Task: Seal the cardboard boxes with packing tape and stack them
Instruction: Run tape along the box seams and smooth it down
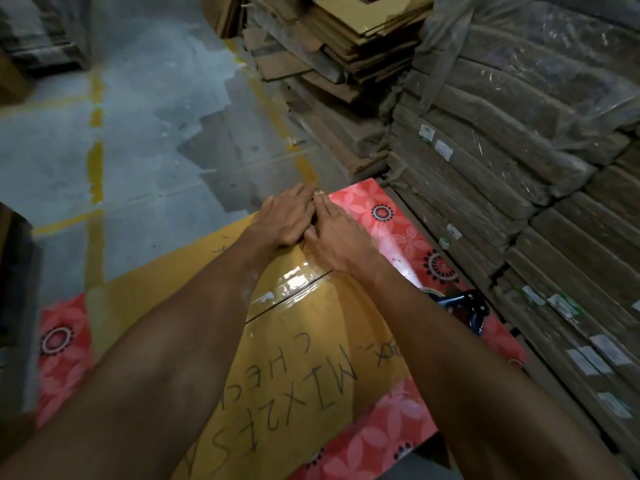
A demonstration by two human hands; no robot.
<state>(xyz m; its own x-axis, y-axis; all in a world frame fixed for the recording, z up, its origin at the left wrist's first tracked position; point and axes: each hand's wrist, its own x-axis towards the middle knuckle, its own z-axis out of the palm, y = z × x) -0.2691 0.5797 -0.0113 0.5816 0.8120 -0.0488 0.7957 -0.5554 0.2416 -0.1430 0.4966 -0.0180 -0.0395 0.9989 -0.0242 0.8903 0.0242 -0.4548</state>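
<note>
Cardboard box (311,358) under both forearms: stiff, probably light. Left hand (287,216), right hand (337,233) flat, side by side, fingers straight, pressing glossy tape (294,282) at far edge. Tape slick; grip box by side edges.

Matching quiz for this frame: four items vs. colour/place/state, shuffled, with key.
Items
1 cardboard box
2 tape dispenser
3 floral cloth
4 cardboard bundles

Descriptions
a red, under the box
b blue, lying right of the box
c handwriting on top, seam taped
d plastic-wrapped, stacked at far right

Pairs: 1-c, 2-b, 3-a, 4-d
</note>
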